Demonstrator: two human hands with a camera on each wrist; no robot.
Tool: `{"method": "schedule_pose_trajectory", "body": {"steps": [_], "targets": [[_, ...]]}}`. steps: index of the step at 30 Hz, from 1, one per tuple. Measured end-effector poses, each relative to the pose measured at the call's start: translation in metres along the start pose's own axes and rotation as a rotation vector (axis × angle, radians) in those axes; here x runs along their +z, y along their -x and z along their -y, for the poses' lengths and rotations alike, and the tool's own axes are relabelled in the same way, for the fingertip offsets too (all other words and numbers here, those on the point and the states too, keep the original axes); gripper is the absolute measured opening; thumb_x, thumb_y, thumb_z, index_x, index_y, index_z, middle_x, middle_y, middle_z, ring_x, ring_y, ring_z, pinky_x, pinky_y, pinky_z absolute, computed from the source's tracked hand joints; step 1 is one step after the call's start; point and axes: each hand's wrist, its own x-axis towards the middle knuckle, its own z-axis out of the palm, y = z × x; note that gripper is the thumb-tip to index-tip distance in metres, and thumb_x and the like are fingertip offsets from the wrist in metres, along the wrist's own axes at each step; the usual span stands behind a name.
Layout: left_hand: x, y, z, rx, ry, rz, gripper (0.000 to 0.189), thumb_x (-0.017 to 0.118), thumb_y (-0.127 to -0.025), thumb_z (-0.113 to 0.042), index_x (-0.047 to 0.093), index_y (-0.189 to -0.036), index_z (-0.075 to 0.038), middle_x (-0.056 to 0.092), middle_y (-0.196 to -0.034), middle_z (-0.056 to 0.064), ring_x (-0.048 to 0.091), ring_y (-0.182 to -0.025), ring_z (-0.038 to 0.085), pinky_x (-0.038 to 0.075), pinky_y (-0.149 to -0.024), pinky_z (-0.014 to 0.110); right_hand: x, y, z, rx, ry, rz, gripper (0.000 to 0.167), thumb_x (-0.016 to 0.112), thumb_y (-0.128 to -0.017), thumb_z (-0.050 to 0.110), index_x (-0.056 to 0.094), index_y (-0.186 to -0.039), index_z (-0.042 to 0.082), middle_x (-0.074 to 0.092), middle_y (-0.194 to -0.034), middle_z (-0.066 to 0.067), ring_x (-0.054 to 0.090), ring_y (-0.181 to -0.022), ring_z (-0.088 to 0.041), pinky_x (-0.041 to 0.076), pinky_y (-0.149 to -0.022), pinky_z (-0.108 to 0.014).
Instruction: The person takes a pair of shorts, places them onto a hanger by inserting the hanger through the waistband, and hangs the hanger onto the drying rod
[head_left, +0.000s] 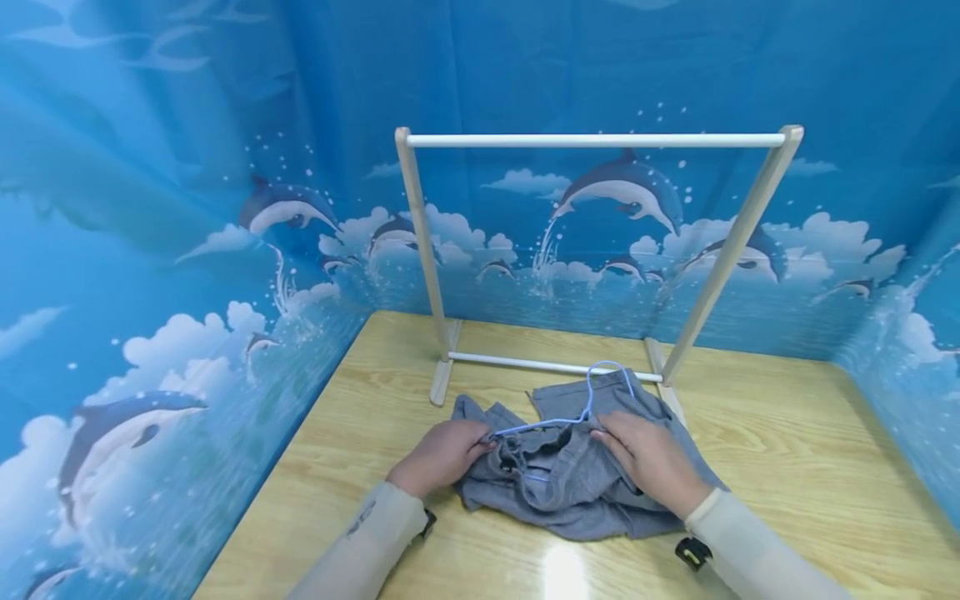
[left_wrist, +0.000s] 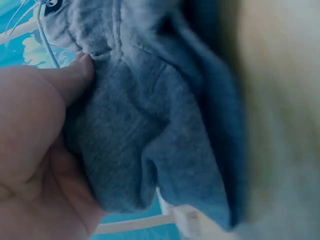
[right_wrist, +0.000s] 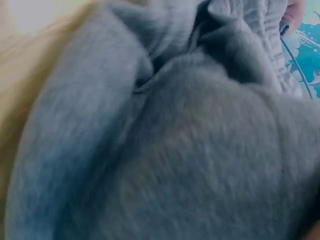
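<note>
Grey pants (head_left: 592, 512) with a gathered waistband lie bunched on the table, the waist opening toward me. A light-blue hanger (head_left: 551, 423) lies along the waistband, its hook standing up toward the rack. At the left end of the waistband, my left hand (head_left: 446, 454) pinches the cloth beside the hanger's end; the left wrist view shows the thumb pressed on the fabric (left_wrist: 130, 115). My right hand (head_left: 648, 454) grips the waistband on the right side, near the hook's base. Grey cloth (right_wrist: 200, 150) fills most of the right wrist view and hides the right fingers.
Behind the pants stands a rack with a white top bar (head_left: 592, 141), wooden side posts (head_left: 731, 250) and a low white crossbar (head_left: 517, 363). The wooden table (head_left: 810, 467) extends to both sides. A blue dolphin-print curtain (head_left: 480, 83) surrounds it.
</note>
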Motion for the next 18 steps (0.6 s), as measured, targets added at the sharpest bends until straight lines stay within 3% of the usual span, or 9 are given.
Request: {"method": "schedule_pose_trajectory", "body": {"steps": [4,8,12,18], "targets": [[-0.011,-0.009,-0.008,0.037,-0.085,-0.082,0.036,0.061,-0.105,-0.033,0.047,-0.073,-0.022,0.044,-0.064,-0.010,0.047,-0.062,0.008,0.042,-0.065,0.031,-0.006,-0.009,0.006,-0.019,-0.005,-0.074,0.004,0.069,-0.101,0.018,0.068,-0.097,0.018,0.065,-0.089,0.011,0.051,-0.070,-0.001,0.047,-0.060,-0.026],[-0.021,-0.017,-0.018,0.053,-0.094,-0.144,0.033,0.059,-0.106,-0.033,0.050,-0.075,-0.023,0.049,-0.068,-0.011,0.049,-0.064,0.008,0.041,-0.070,0.032,-0.015,-0.018,0.014,-0.014,-0.014,-0.129,0.011,0.075,-0.094,0.010,0.069,-0.099,0.018,0.067,-0.091,0.009,0.054,-0.072,-0.002,0.047,-0.061,-0.024],[-0.031,-0.024,-0.029,0.045,-0.078,-0.167,0.026,0.057,-0.107,-0.030,0.055,-0.082,-0.021,0.052,-0.075,-0.009,0.052,-0.069,0.010,0.046,-0.067,0.032,-0.024,-0.026,0.022,0.011,-0.059,-0.160,0.013,0.074,-0.095,0.009,0.072,-0.105,0.017,0.067,-0.093,0.006,0.054,-0.071,-0.002,0.045,-0.063,-0.020],[-0.044,-0.036,-0.045,0.025,-0.108,-0.173,0.024,0.055,-0.108,-0.031,0.057,-0.087,-0.021,0.055,-0.079,-0.008,0.055,-0.073,0.010,0.048,-0.066,0.033,-0.032,-0.036,0.030,0.031,-0.118,-0.181,0.010,0.071,-0.097,0.008,0.070,-0.099,0.018,0.057,-0.083,0.010,0.045,-0.065,-0.002,0.039,-0.060,-0.016]]}}
